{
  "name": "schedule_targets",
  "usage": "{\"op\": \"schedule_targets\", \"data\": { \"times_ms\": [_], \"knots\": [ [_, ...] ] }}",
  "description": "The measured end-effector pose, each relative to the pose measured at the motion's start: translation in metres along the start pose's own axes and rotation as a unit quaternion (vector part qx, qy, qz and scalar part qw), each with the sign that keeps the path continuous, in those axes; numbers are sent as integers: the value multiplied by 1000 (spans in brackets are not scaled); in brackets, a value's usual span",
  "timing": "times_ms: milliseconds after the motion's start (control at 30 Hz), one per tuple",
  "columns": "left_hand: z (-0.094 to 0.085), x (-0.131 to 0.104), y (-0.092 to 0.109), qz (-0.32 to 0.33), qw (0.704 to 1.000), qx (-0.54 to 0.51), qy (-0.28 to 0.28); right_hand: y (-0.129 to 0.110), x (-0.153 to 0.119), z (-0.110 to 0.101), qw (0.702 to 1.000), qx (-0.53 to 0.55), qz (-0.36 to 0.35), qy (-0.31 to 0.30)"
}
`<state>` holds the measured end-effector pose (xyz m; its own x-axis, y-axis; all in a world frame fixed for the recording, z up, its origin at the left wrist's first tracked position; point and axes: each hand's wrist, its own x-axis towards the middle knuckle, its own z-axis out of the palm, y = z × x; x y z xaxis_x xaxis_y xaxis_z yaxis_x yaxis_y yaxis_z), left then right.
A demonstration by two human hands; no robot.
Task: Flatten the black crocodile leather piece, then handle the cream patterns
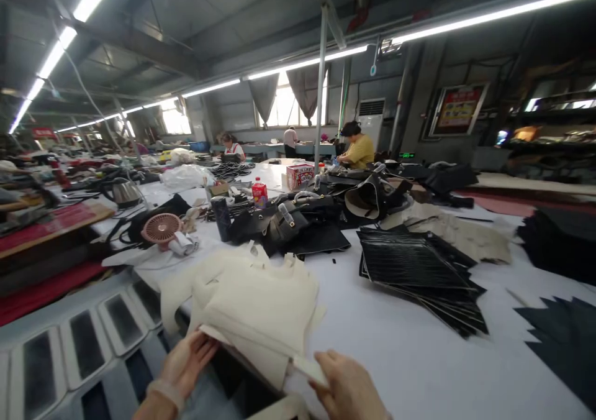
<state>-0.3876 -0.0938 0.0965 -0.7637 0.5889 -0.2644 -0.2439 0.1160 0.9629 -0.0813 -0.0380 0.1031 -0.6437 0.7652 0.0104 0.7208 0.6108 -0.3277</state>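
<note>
We grip the near edge of the stack of cream-coloured cut leather panels (254, 308) with both hands: left hand (186, 364) under the left corner, right hand (347, 386) pinching the right. The stack overhangs the edge of the white table (410, 358); uneven grip may let panels slide off.

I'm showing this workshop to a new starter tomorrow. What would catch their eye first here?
Nearest, the stack of cream cut pieces at the table's front edge, gripped by the left hand and right hand. To its right lies a fanned pile of black panels; behind it, dark bags and a pink fan.
</note>
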Motion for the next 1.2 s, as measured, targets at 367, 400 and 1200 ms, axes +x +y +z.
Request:
{"op": "schedule_targets", "data": {
  "times_ms": [367,400,1200],
  "knots": [
    [85,-21,-13,436,574,619,-310,71,-33,56,995,-55,82,-26],
    [90,-18,-16,438,556,630,-320,74,-34,59,995,-57,81,-32],
    [86,-3,-20,606,296,672,-305,31,35,79,999,14,9,-30]
  ]
}}
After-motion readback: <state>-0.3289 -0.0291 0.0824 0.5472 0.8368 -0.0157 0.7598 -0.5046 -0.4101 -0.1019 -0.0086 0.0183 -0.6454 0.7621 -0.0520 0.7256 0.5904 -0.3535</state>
